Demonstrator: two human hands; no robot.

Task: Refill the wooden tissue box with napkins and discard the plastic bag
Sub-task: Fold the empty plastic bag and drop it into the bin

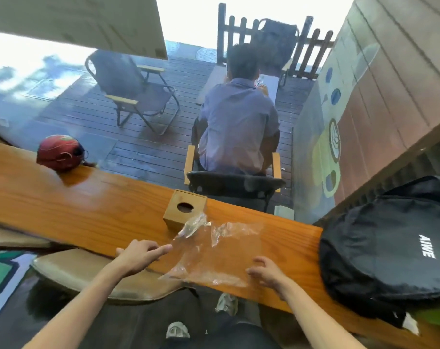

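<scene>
Both forearms are bare from the bottom of the frame to the wrists; no sleeve, watch, bracelet or ring shows on either. The left hand [138, 256] and right hand [268, 273] are ungloved, and the fingers [161, 248] carry no visible markings. Below the arms, dark trousers [241, 333] cover the legs. Two light-coloured shoes [177, 329] with grey strap or lace detail show at the feet; their finer pattern is too blurred to make out.

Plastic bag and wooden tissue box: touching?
Cannot tell. In the head view the plastic bag's crumpled far corner overlaps the wooden tissue box's near edge, but contact isn't plainly visible.
</scene>
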